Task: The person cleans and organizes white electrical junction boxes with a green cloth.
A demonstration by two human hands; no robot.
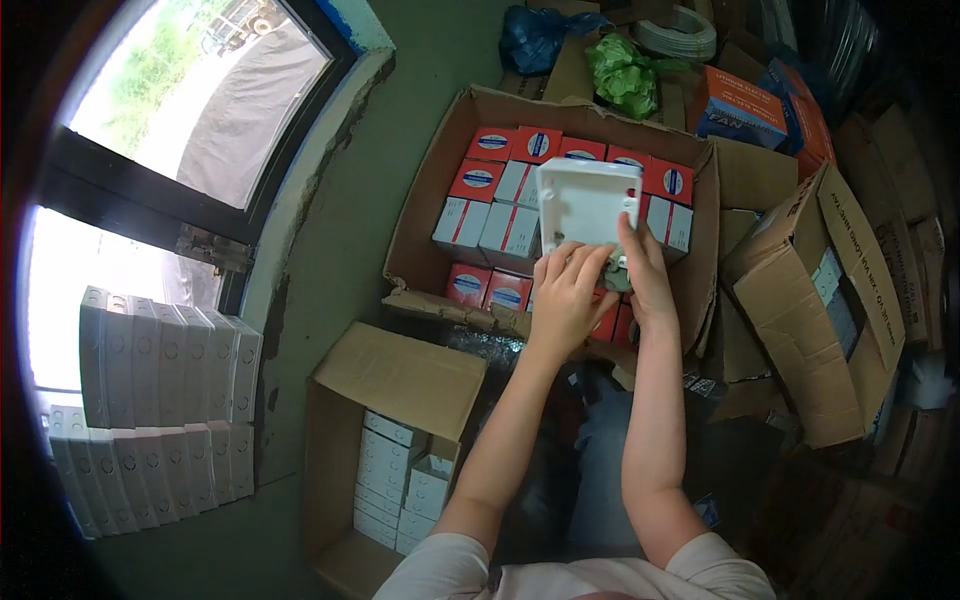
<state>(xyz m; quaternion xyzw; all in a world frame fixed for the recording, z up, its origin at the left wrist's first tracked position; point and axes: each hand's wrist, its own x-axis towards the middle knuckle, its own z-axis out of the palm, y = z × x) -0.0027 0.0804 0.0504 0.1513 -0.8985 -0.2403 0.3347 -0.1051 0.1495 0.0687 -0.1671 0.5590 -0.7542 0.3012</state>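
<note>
An open white plastic electrical box (590,200) is held up in front of me, its hollow inside facing me. My right hand (648,275) grips its lower right corner, with the thumb along the right wall. My left hand (568,292) is closed at the lower edge, its fingertips on a small grey-green piece (616,272) whose kind I cannot make out. The fingers hide part of that piece. Below the hands stands a large cardboard carton (405,235) packed with small red-and-white boxes (478,180).
Another cardboard carton (400,370) at lower left holds stacked white boxes. More white boxes (165,360) are piled on the window ledge. At right stand an open carton (800,360) and a fan box (740,105). A green plastic bag (622,75) and coiled cable (676,35) lie behind.
</note>
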